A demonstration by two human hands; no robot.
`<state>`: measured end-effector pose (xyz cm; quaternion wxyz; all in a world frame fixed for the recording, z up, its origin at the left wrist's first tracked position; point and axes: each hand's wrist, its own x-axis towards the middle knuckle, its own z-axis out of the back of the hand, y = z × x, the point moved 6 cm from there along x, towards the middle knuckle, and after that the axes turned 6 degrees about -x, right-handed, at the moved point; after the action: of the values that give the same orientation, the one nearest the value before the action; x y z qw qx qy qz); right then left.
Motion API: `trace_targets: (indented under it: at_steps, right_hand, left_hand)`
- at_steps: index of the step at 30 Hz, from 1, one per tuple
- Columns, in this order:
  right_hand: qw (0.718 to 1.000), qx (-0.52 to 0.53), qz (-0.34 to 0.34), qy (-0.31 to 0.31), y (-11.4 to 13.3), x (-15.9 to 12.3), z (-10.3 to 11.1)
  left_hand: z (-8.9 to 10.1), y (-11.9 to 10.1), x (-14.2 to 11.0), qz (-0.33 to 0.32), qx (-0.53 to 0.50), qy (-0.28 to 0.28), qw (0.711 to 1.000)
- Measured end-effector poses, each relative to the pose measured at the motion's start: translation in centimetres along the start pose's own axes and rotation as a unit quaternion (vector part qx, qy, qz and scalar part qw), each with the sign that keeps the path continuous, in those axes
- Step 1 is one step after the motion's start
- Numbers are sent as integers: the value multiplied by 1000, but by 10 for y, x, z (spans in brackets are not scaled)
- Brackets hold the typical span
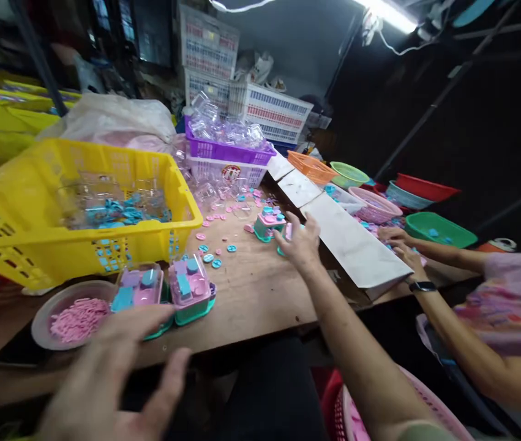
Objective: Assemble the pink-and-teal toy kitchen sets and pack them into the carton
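Note:
My left hand [117, 373] hovers open, fingers spread, at the table's near edge, just in front of two clear-lidded toy boxes [163, 291] with pink and teal pieces on green bases. My right hand [299, 242] reaches forward over the wooden table [251, 288], fingers curled on a small teal and pink toy piece [286, 231]. Next to it stands another assembled toy box [267, 222]. Loose pink and teal discs [214, 248] lie scattered on the wood.
A yellow basket [35, 208] with clear lids and teal parts sits at left. A grey bowl [70, 315] holds pink bits. Purple and white baskets [226, 150] stand behind. A white board [347, 236] divides the table. Another person's arms [430, 269] work at right among coloured bowls.

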<state>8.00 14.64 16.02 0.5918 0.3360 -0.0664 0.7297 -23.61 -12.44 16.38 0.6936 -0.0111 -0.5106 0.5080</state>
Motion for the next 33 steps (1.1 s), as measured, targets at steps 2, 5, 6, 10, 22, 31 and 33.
trace_targets:
  at_steps: [2, 5, 6, 10, 22, 31, 33]
  right_hand:
    - [1000, -2, 9, 14, -44, 10, 0]
    - [998, 6, 54, 32, -67, -3, 5]
    - [997, 8, 72, 39, -64, -14, 10]
    - [965, 41, 184, 181, -16, -72, 47]
    - [921, -99, 152, 345, 76, 126, -57]
    - [908, -241, 11, 343, 93, 177, -189]
    - [908, -236, 20, 345, 87, 178, -169]
  left_hand:
    - [-33, -28, 1, -13, -64, 68, 996]
    - [-91, -46, 1, 0, -175, 165, 971]
    - [-108, -45, 0, 10, -196, 181, 964]
    - [-168, -20, 4, 62, -193, 156, 967]
    - [-257, 40, -6, 141, -266, 169, 938]
    - [-268, 41, -4, 102, -243, 145, 954]
    - [-253, 37, 4, 110, -247, 133, 953]
